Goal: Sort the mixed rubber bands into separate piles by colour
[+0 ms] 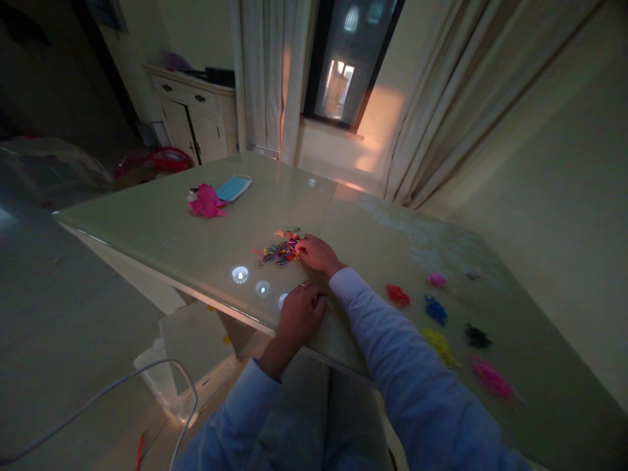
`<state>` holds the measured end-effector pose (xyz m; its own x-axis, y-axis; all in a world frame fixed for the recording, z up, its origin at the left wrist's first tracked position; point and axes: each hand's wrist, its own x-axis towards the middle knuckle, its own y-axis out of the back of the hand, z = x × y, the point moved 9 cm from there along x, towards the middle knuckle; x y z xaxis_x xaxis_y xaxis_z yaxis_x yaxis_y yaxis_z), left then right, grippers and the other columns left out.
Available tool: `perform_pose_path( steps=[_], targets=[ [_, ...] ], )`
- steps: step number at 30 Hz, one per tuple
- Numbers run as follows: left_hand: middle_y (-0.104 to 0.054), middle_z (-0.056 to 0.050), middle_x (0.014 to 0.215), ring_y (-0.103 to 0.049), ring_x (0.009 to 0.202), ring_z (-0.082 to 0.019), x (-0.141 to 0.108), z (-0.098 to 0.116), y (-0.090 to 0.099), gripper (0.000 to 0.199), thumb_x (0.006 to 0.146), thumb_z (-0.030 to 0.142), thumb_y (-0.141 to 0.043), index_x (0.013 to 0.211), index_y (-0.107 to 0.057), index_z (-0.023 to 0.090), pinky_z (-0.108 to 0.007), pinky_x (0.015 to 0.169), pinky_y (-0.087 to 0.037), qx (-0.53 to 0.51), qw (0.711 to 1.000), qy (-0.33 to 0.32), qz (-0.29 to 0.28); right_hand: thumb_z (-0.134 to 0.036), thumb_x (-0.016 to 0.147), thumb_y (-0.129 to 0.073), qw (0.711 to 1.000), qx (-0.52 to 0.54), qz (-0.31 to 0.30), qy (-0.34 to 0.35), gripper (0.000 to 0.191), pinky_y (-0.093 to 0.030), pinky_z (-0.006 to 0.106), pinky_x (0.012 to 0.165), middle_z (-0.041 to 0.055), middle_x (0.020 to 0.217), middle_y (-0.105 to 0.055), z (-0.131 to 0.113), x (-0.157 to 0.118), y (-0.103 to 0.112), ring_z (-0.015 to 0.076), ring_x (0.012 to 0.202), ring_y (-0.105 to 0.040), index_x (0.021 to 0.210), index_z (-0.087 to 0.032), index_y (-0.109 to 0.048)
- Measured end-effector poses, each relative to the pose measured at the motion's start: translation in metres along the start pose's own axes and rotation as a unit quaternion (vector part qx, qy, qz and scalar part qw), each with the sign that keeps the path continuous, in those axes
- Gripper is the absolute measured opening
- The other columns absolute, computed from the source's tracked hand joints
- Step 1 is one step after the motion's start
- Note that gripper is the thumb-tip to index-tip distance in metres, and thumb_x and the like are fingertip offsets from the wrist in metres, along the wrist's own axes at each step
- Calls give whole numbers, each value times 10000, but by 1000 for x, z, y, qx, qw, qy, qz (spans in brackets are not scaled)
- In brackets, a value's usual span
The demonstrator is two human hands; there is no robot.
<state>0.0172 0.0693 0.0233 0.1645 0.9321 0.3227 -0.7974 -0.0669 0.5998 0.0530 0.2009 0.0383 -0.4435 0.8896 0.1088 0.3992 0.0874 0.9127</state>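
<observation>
A loose heap of small mixed-colour rubber bands [279, 252] lies on the glossy table. At its right edge, my right hand [316, 252] has its fingers bent together in a pinch among the bands. My left hand [300, 314] rests nearer the front edge, fingers curled in and thumb close to them. Whatever it may hold is hidden. To the right, bands lie sorted by colour: a red pile [397, 296], a blue pile [436, 310], a yellow pile [440, 346], a black pile [477, 336], a long pink pile [492, 378] and a small pink pile [436, 279].
A blue face mask [234, 188] and a crumpled pink piece [207, 201] lie at the table's far left. A small greyish bit [473, 275] sits far right. Below the front edge are a pale box [193, 340] and a white cable [122, 379].
</observation>
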Motion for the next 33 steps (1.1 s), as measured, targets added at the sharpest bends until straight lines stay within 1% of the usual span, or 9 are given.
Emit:
perform_pose_path(
  steps=[5,7,11,15,17,20,22,25,33],
  targets=[
    [-686,-40,848,-637,805,-182,0,1,1,221,817,105,-522,850,-719,197,-297,759,-489,4,1000,1,0,-110,840,-569,991,124,45,-17,158,-415,278,853,63,913,-664,6,0,5,179,902,-573,758,-169,-690],
    [-689,-36,849,-637,805,-177,0,1,1,225,815,99,-520,850,-717,204,-293,764,-492,3,1000,0,2,-161,851,-568,978,195,69,-32,123,-438,271,805,43,865,-659,12,-1,8,167,856,-580,779,-175,-666],
    [-692,-35,851,-640,820,-178,0,2,1,212,808,90,-531,843,-711,197,-292,783,-495,-4,1000,-4,7,-419,891,-537,931,353,76,-61,246,-401,229,535,-22,669,-559,21,-10,9,117,564,-513,836,-189,-605],
    [-693,-45,860,-643,830,-183,-1,1,1,195,834,111,-534,850,-714,186,-291,775,-491,-8,1000,-3,10,-607,826,-563,878,471,59,-59,397,-339,206,451,-22,722,-551,13,-33,16,88,521,-462,829,-210,-553],
    [-698,-46,875,-644,847,-185,-1,0,0,188,843,121,-536,851,-712,186,-293,785,-487,-12,1000,-5,9,-587,782,-650,833,548,42,-57,388,-326,197,441,-17,771,-571,5,-47,20,74,523,-438,819,-212,-557],
    [-695,-45,877,-642,842,-182,-1,-1,0,188,833,111,-534,857,-707,180,-297,787,-482,-19,1000,-5,7,-447,724,-789,731,679,10,-66,323,-306,179,434,-27,806,-592,-8,-68,22,49,512,-397,810,-201,-599],
    [-688,-42,866,-635,815,-177,-1,-2,1,195,818,102,-532,861,-706,178,-297,773,-480,-19,1000,-1,9,-382,718,-818,696,714,6,-74,282,-320,173,444,-33,807,-600,-12,-80,26,42,514,-401,815,-194,-632],
    [-682,-40,852,-623,778,-170,0,-3,2,204,802,100,-524,856,-705,176,-299,762,-479,-22,1000,4,17,-356,722,-827,697,712,14,-88,253,-356,176,466,-30,804,-622,-10,-96,33,42,518,-428,832,-188,-673],
    [-701,-43,874,-627,767,-172,1,-9,4,213,788,193,-511,861,-711,191,-308,761,-493,-40,999,12,24,-320,724,-825,734,665,29,-137,277,-369,184,489,2,840,-683,15,-153,60,48,545,-513,940,-184,-719]
  ],
)
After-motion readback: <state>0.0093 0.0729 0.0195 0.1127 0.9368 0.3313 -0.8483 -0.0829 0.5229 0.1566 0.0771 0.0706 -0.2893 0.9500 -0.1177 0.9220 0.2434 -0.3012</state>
